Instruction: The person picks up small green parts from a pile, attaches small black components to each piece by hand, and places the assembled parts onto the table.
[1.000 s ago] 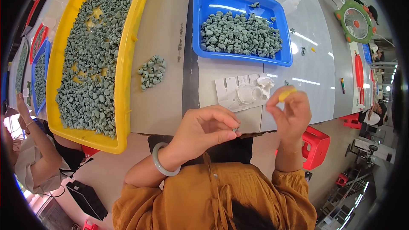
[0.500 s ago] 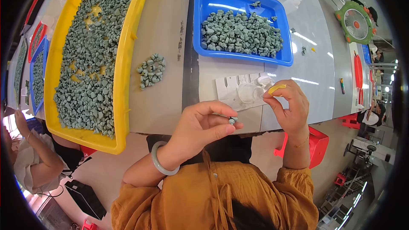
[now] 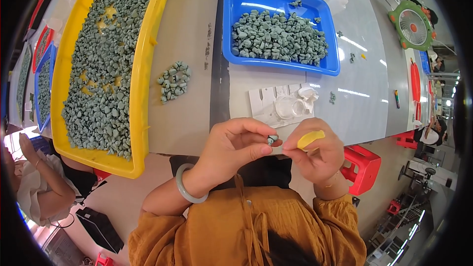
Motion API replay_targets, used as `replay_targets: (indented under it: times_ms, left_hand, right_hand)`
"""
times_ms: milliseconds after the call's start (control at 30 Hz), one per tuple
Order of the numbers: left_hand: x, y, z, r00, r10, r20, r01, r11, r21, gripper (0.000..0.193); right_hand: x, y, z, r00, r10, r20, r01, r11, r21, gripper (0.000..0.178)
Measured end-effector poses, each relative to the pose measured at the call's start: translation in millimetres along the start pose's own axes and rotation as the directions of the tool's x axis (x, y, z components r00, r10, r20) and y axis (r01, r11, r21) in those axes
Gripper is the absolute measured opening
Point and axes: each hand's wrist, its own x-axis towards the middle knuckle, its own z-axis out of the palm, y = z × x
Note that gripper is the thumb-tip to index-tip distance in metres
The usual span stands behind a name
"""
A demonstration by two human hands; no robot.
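Observation:
Near the table's front edge, my left hand [image 3: 236, 143] pinches a small grey-green piece [image 3: 272, 140] with a dark part between thumb and fingertips. My right hand [image 3: 322, 160] has come close beside it, fingers curled round a flat yellow thing [image 3: 311, 140] whose kind I cannot make out. Its thumb and fingertip are pressed together near the piece; whether they grip a tip there is hidden. Just beyond both hands lies a white moulded tray [image 3: 259, 107] carrying a round clear dish [image 3: 284, 108] and crumpled white tissue [image 3: 308, 93].
A blue tray [image 3: 276, 65] of similar grey-green pieces stands further back. At left is a long yellow tray [image 3: 140, 93] full of them, with a loose cluster [image 3: 173, 83] beside it. A green fan [image 3: 411, 25] is at far right. Another person's arm [image 3: 49, 172] shows at left.
My right hand has moved from beside the dish down and left toward my left hand, carrying the yellow thing. My left hand has barely moved and still holds the piece.

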Motion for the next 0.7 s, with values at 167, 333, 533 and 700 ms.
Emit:
replay_targets:
  times_ms: [167,333,533,700]
  left_hand:
    - [0.4,-2.1,-0.5,0.999,0.044,0.029,-0.044,0.999,-0.007,0.022]
    - [0.4,-3.8,-0.3,0.998,0.049,0.026,-0.048,0.999,-0.019,0.021]
    - [-0.2,-4.1,-1.2,0.999,0.028,0.032,-0.028,1.000,0.001,0.019]
    - [-1.7,-4.4,-0.2,0.997,0.038,0.062,-0.039,0.999,0.004,0.017]
  right_hand:
    - [-2.7,3.7,11.7,0.993,-0.005,-0.119,0.011,0.999,0.047,0.031]
    - [-1.7,5.2,13.2,0.996,-0.027,-0.087,0.029,0.999,0.021,0.032]
    - [-0.5,3.7,9.7,0.993,-0.117,-0.010,0.115,0.985,-0.131,0.024]
    - [-2.1,9.7,5.3,0.957,-0.272,0.102,0.283,0.952,-0.120,0.029]
